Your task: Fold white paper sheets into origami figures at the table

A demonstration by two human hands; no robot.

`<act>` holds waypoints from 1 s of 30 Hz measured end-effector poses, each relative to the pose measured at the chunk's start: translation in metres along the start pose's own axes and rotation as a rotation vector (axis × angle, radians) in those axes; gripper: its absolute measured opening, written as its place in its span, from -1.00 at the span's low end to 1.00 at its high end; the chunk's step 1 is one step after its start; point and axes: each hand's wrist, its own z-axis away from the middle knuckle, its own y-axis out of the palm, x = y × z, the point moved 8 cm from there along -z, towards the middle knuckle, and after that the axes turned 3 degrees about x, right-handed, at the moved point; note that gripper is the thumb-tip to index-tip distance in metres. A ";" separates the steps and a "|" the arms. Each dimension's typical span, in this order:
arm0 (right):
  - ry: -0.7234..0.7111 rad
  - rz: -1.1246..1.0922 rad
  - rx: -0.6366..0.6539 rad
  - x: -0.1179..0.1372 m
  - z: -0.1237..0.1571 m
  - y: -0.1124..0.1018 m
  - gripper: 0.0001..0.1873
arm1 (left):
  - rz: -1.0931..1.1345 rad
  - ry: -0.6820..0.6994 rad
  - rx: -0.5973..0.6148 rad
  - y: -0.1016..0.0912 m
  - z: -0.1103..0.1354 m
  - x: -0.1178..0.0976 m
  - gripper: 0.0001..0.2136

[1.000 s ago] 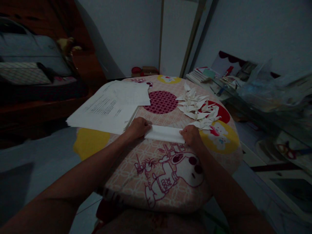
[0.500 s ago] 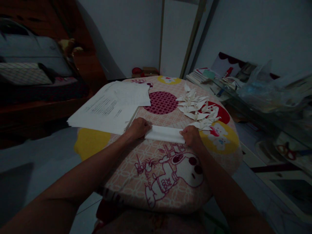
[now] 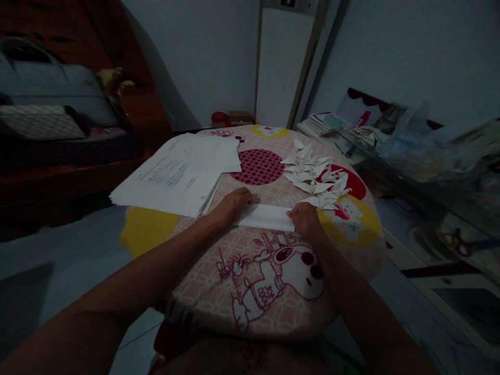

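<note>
The round surface (image 3: 373,245) is covered by a pink cloth (image 3: 203,250) printed with cartoon figures and coloured circles. A loose stack of printed sheets (image 3: 172,179) lies at its left. A folded white paper strip (image 3: 265,216) lies near the middle, and a cluster of folded paper shapes (image 3: 314,174) lies at its right.

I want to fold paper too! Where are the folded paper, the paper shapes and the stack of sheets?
folded paper (image 3: 266,216): head view, middle of its top.
paper shapes (image 3: 311,173): head view, centre of the pile.
stack of sheets (image 3: 172,178): head view, top printed sheet.
</note>
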 end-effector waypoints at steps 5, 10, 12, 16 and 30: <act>0.012 0.002 -0.002 -0.001 -0.001 -0.001 -0.69 | -0.005 0.137 0.086 0.009 0.006 -0.009 -0.78; 0.006 0.020 0.012 0.002 0.000 -0.002 -0.66 | -0.044 0.169 0.125 0.012 0.022 -0.025 -0.69; 0.013 0.023 0.012 0.002 0.000 -0.002 -0.67 | -0.053 0.163 0.144 0.014 0.026 -0.030 -0.66; 0.024 0.032 0.015 0.001 0.001 -0.002 -0.67 | -0.076 0.170 0.159 0.016 0.029 -0.035 -0.63; 0.010 0.130 -0.045 0.001 0.007 -0.004 -0.75 | -0.261 0.283 0.232 0.037 0.033 -0.038 -0.55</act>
